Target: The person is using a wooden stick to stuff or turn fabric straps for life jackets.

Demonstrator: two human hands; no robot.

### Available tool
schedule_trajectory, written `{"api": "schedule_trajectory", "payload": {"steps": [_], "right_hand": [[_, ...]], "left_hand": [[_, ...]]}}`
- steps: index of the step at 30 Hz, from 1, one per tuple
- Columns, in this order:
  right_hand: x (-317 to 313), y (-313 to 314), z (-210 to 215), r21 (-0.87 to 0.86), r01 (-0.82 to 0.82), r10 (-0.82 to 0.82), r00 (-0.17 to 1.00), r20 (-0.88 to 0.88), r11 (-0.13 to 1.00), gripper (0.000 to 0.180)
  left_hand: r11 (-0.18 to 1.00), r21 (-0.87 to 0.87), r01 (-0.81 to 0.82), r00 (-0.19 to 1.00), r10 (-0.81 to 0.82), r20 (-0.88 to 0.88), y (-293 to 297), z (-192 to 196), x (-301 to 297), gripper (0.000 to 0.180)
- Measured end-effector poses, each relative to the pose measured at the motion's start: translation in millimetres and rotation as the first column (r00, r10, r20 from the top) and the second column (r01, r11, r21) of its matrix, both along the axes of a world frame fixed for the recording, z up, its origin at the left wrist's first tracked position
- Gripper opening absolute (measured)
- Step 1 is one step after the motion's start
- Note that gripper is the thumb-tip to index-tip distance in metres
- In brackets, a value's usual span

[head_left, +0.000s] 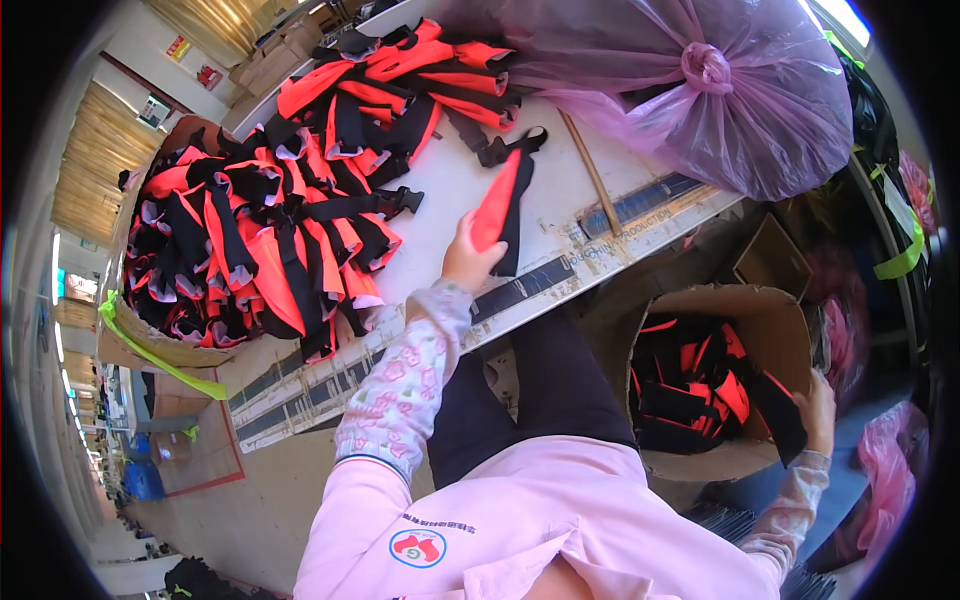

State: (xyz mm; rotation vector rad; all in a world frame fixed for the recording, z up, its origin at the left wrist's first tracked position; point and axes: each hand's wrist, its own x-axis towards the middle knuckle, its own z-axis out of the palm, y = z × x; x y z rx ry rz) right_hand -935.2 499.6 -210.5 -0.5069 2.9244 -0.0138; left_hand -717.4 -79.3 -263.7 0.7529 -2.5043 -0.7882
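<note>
My left hand (470,258) is closed on the lower end of a red-and-black fabric piece (500,205) above the white table. A dark strap end with a black buckle (493,152) lies at the tip of that piece; I cannot tell whether they are joined. Out to the right, my right hand (817,412) is at the rim of an open cardboard box (770,325), its fingers closed on a black fabric piece (778,418). Inside the box lie several loose black and red pieces (690,385).
A large heap of red-and-black pieces (265,255) with buckles fills a carton at the table's left, and another pile (400,80) lies behind it. A tied purple plastic bag (760,110) covers the far right. A wooden stick (590,172) rests on the table (555,215).
</note>
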Motion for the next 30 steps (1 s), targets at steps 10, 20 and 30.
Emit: {"api": "schedule_trajectory", "payload": {"steps": [10,20,30], "right_hand": [[141,-341,-12,-0.897,-0.134,0.810,0.500,0.306,0.422,0.071],[178,-394,-44,-0.861,-0.391,0.775,0.632,0.006,0.325,0.040],[179,-389,-50,-0.731,-0.432,0.695,0.715,0.080,0.528,0.038]], "left_hand": [[-0.313,0.795,0.519,0.752,0.610,-0.251,105,-10,68,0.039],[0.034,0.984,0.175,0.887,0.428,-0.172,119,-25,110,0.040],[0.021,0.996,0.088,0.843,0.531,-0.086,124,-42,104,0.039]]}}
